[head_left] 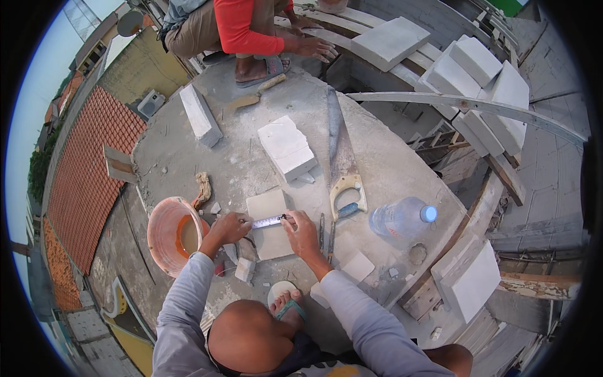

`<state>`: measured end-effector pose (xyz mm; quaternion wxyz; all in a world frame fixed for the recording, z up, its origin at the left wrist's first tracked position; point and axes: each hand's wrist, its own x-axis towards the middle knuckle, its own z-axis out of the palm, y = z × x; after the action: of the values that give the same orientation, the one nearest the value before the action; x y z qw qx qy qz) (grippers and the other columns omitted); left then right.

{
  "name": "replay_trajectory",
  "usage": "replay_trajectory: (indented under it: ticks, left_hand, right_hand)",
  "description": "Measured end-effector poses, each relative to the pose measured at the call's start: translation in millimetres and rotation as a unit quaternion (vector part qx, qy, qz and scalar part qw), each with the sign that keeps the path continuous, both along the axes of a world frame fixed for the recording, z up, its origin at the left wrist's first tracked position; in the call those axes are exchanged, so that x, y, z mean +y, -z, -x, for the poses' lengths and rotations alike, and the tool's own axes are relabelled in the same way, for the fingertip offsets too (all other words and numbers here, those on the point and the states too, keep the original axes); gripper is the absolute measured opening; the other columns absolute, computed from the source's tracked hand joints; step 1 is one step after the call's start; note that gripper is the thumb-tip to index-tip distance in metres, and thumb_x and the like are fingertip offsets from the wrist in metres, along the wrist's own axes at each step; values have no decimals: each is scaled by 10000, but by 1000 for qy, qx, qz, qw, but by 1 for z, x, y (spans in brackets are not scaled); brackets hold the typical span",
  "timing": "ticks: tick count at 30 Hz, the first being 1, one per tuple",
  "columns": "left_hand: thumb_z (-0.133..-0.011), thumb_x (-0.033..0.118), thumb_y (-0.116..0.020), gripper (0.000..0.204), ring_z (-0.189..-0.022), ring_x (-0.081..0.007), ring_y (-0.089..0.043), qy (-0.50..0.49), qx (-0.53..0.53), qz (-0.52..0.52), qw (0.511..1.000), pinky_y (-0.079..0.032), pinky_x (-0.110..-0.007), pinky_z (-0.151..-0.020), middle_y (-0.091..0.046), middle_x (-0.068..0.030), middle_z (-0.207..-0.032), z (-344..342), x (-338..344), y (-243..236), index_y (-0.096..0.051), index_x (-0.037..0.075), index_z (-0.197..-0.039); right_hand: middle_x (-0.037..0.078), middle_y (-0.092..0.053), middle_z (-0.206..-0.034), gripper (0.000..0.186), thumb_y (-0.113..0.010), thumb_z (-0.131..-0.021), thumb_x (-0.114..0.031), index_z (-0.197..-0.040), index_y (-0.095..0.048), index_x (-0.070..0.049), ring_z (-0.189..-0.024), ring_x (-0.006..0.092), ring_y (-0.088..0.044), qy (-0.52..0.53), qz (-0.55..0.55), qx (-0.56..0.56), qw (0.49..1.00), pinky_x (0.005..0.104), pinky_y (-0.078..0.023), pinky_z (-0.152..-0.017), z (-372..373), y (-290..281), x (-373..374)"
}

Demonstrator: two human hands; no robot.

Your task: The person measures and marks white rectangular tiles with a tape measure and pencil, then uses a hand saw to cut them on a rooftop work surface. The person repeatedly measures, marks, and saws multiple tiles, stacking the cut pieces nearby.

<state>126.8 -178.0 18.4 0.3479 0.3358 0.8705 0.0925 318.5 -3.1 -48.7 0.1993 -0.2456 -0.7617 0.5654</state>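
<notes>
My left hand point(231, 227) and my right hand point(298, 227) grip a measuring tape point(266, 221) stretched flat across a pale block point(269, 244) on the dusty concrete slab point(160, 188). An orange bucket point(164, 232) with murky liquid stands left of my left hand. A handsaw point(348, 188) lies ahead of my right hand, beside thin dark tools point(321, 234). A clear bottle with a blue cap point(396, 218) is to the right. A chipped white block point(282, 141) lies beyond the tape.
A co-worker in red sleeves point(251, 31) crouches at the far edge near a trowel point(244, 100). Stacked blocks point(474, 63), planks point(505, 176) and a curved metal strip point(527, 116) border a drop on the right. Tiled roofs point(91, 163) lie below the left edge.
</notes>
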Motion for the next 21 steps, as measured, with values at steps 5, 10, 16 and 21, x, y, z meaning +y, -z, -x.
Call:
replay_trajectory:
  ticks: [5, 10, 16, 21]
  left_hand:
    - [-919, 370, -631, 394, -972, -409, -755, -34, -19, -61, 997, -572, -503, -894, -780, -211, -978, -27, -23, -10, -804, 74, -1114]
    - [-964, 399, -653, 419, -972, -425, -746, -56, -43, -61, 996, -568, -499, -899, -776, -223, -1013, -56, -22, -25, -779, 57, -1171]
    - [-1070, 529, -609, 573, -1044, -253, -672, -28, -196, -115, 973, -517, -419, -920, -727, -124, -1101, -81, -31, -35, -681, 19, -1322]
    - [-1153, 483, -492, 544, -1103, -197, -609, -84, -224, -211, 948, -496, -381, -1005, -689, -93, -1176, -112, -36, -22, -635, 19, -1398]
  right_hand:
    - [171, -714, -1165, 304, -744, -987, -81, -1277, -700, -4, -986, 271, -765, -11, 16, 4, 1000, 375, -600, -858, -10, -18, -5]
    - [175, -710, -1199, 314, -730, -993, -57, -1300, -694, 0, -1015, 253, -762, -21, 40, -8, 999, 362, -608, -884, -25, -26, -2]
    - [147, -718, -1180, 297, -674, -1037, -23, -1325, -661, 48, -1010, 195, -749, 5, 170, -8, 985, 318, -624, -882, -41, -25, 8]
    - [131, -723, -1149, 276, -638, -1057, -12, -1322, -648, 64, -991, 186, -745, 23, 235, 21, 971, 330, -636, -889, -44, -28, 13]
